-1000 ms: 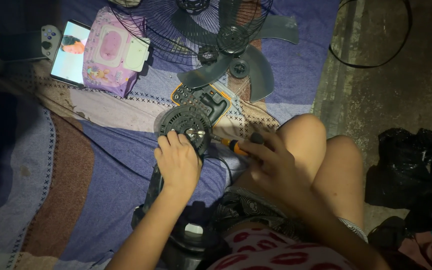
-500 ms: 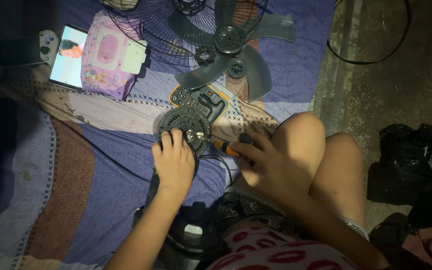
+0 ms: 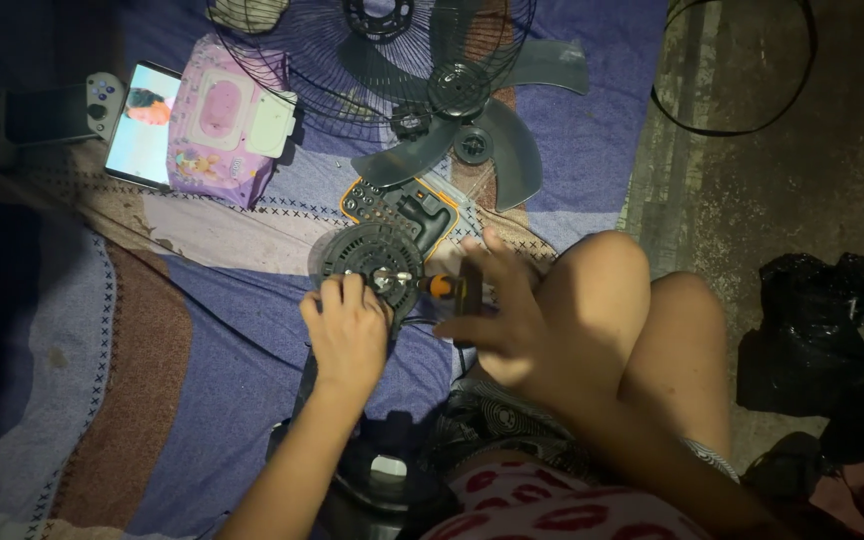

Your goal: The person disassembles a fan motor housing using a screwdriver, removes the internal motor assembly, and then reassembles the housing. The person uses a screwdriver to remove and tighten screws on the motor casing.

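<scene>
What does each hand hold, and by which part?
Right hand: orange-and-black screwdriver, by its handle. Left hand: round black fan motor housing, at its near edge.

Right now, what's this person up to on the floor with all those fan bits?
A person sits on a patterned blanket taking apart an electric fan. Their left hand steadies the round black motor housing, while the right hand holds an orange-handled screwdriver against it. The grey fan blade and wire guard lie detached beyond, beside a lit phone.

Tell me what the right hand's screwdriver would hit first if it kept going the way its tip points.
Probably the round motor housing. The right hand holds the screwdriver with its tip aimed left at the housing's centre, beside the left hand. Depth is unclear.
</scene>
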